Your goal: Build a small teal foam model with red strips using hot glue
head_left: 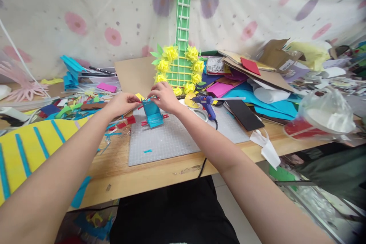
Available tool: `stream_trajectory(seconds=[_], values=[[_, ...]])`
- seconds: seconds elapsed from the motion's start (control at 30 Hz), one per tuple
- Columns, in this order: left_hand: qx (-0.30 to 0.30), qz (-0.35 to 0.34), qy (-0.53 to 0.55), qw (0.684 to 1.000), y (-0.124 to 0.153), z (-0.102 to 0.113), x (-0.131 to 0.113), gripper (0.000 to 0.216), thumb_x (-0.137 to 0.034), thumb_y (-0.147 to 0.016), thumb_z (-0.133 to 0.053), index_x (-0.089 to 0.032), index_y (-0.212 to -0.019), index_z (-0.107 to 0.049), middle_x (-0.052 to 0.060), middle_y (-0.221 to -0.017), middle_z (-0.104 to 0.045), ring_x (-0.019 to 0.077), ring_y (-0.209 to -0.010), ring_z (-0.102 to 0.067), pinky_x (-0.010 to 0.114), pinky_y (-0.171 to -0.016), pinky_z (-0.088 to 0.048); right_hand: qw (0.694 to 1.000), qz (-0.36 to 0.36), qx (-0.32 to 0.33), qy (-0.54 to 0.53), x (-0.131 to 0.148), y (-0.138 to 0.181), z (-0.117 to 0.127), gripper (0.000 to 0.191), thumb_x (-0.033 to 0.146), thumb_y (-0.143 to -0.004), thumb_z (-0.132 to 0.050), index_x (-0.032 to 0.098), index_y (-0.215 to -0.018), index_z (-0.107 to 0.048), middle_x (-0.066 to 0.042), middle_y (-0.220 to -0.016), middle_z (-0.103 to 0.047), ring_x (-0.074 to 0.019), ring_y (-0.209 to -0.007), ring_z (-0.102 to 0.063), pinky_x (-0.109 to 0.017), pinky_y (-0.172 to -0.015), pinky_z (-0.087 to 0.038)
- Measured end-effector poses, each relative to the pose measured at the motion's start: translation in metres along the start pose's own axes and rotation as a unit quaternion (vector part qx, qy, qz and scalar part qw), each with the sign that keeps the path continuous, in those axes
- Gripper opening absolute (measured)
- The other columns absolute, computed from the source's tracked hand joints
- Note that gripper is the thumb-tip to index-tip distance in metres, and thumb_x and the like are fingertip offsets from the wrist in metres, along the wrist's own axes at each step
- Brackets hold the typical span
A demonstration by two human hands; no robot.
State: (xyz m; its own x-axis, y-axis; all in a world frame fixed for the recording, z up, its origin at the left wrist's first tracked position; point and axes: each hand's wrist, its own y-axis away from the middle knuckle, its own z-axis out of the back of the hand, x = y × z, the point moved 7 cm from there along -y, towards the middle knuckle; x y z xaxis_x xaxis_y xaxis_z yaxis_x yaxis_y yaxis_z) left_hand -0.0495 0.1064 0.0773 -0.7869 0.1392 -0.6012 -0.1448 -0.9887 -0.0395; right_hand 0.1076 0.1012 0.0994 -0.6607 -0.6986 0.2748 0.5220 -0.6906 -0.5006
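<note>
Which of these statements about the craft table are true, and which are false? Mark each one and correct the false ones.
1. The left hand and the right hand both hold the small blue model. True.
2. The small blue model sits on bare wood. False: it sits on the grey cutting mat.
3. The glue gun lies on the table to the right of the right hand. True.
4. The green guitar is trimmed with red flowers. False: it is trimmed with yellow flowers.
</note>
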Motion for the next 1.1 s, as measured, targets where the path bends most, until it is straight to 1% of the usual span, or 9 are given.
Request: stream_trajectory(seconds=[0.07,0.17,0.3,0.47,0.53,0.63,0.7,0.87,1.1], values=[[0.005,0.002,0.001,1.0,0.0,0.0,-0.001,0.027,-0.04,-0.062,-0.062,-0.021,-0.08,-0.07,0.001,-0.077,-0.071,0.0183,-0.073,-0.064,0.028,-0.069,-0.05,0.998,0.012,0.06,0.018,0.005,-0.012,-0.011,0.019,0.024,-0.084,-0.055,0.023,-0.093,-0.071,-0.005,-0.107,-0.061,-0.0222,-0.106,-0.042,-0.037,-0.092,-0.029],[0.018,-0.008,0.003,1.0,-0.003,-0.001,0.0,0.028,-0.038,-0.063,-0.06,-0.02,-0.082,-0.07,0.002,-0.079,-0.071,0.019,-0.075,-0.065,0.029,-0.07,-0.05,0.991,0.014,0.127,0.038,0.009,-0.022,-0.023,0.02,0.023,-0.082,-0.056,0.022,-0.094,-0.071,-0.005,-0.105,-0.064,-0.0231,-0.103,-0.045,-0.037,-0.09,-0.029],[0.028,-0.028,-0.012,0.999,-0.008,-0.004,0.005,0.03,-0.037,-0.063,-0.059,-0.021,-0.085,-0.07,0.002,-0.08,-0.072,0.0196,-0.076,-0.065,0.029,-0.071,-0.049,0.984,-0.006,0.17,0.051,0.009,-0.026,-0.029,0.022,0.019,-0.082,-0.053,0.021,-0.096,-0.071,-0.006,-0.1,-0.067,-0.023,-0.1,-0.049,-0.035,-0.083,-0.03],[0.041,-0.037,-0.022,0.998,-0.012,-0.004,0.007,0.035,-0.038,-0.061,-0.058,-0.023,-0.09,-0.071,0.002,-0.084,-0.072,0.0202,-0.078,-0.065,0.029,-0.072,-0.049,0.985,0.019,0.169,0.04,0.009,-0.025,-0.032,0.022,0.017,-0.083,-0.051,0.02,-0.095,-0.07,-0.005,-0.102,-0.066,-0.021,-0.099,-0.05,-0.032,-0.08,-0.03],[0.056,-0.038,-0.022,0.997,-0.012,-0.004,0.004,0.037,-0.037,-0.061,-0.057,-0.023,-0.092,-0.071,0.001,-0.085,-0.072,0.0201,-0.079,-0.065,0.029,-0.073,-0.049,0.986,0.033,0.162,0.038,0.01,-0.025,-0.033,0.022,0.018,-0.085,-0.051,0.019,-0.095,-0.07,-0.006,-0.103,-0.066,-0.0209,-0.1,-0.049,-0.032,-0.08,-0.029],[0.089,-0.044,-0.02,0.995,-0.012,-0.004,-0.002,0.036,-0.037,-0.061,-0.055,-0.023,-0.09,-0.072,-0.001,-0.085,-0.072,0.0198,-0.082,-0.064,0.028,-0.074,-0.048,0.987,0.047,0.149,0.035,0.011,-0.023,-0.033,0.022,0.019,-0.087,-0.049,0.019,-0.096,-0.069,-0.007,-0.104,-0.065,-0.0209,-0.099,-0.048,-0.033,-0.08,-0.029],[0.097,-0.045,-0.021,0.994,-0.012,-0.003,-0.004,0.032,-0.037,-0.061,-0.056,-0.025,-0.085,-0.072,-0.001,-0.085,-0.072,0.0198,-0.083,-0.064,0.027,-0.075,-0.048,0.988,0.055,0.142,0.032,0.012,-0.022,-0.033,0.022,0.019,-0.087,-0.049,0.019,-0.095,-0.069,-0.007,-0.103,-0.065,-0.0208,-0.098,-0.048,-0.032,-0.079,-0.029],[0.094,-0.046,-0.019,0.994,-0.015,-0.001,-0.005,0.021,-0.031,-0.061,-0.058,-0.028,-0.078,-0.072,-0.002,-0.083,-0.072,0.0195,-0.083,-0.064,0.028,-0.079,-0.047,0.989,0.065,0.134,0.025,0.012,-0.021,-0.032,0.023,0.017,-0.087,-0.048,0.018,-0.093,-0.069,-0.006,-0.102,-0.065,-0.021,-0.096,-0.047,-0.032,-0.079,-0.029],[0.079,-0.041,-0.04,0.995,-0.016,0.0,-0.009,0.017,-0.029,-0.062,-0.057,-0.027,-0.073,-0.071,-0.003,-0.076,-0.071,0.0193,-0.082,-0.064,0.028,-0.08,-0.046,0.989,0.077,0.128,0.011,0.017,-0.019,-0.027,0.023,0.015,-0.086,-0.048,0.018,-0.092,-0.07,-0.005,-0.101,-0.066,-0.0201,-0.095,-0.047,-0.032,-0.081,-0.029]])
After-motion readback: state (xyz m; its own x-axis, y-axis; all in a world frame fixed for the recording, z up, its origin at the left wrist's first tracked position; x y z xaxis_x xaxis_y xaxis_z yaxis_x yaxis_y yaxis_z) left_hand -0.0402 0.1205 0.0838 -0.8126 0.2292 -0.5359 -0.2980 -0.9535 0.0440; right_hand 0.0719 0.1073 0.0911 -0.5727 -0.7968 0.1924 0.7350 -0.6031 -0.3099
